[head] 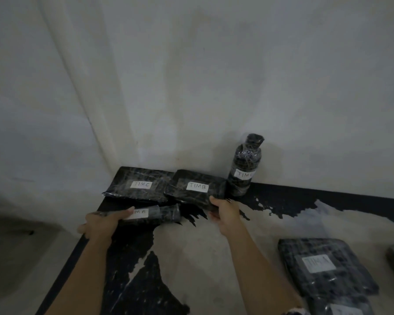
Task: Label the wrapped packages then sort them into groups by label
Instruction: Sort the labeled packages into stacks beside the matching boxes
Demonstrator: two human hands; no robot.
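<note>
- Left hand (105,220) grips the left end of the small "…MA" package (156,215), one digit covering the start of its label.
- Right hand (225,212) pinches the near-right corner of the TIMB package (191,189), thumb on top.
- TIMC package (137,185): at TIMB's 9 o'clock, edges overlapping.
- Wrapped bottle (245,164): upright at TIMB's 2 o'clock, by the wall.
- TIMA package (323,267): flat at 4 o'clock, well apart.

Front package (166,213) label (141,213) partly under left hand (102,223); bottom package (344,308) cropped.
</note>
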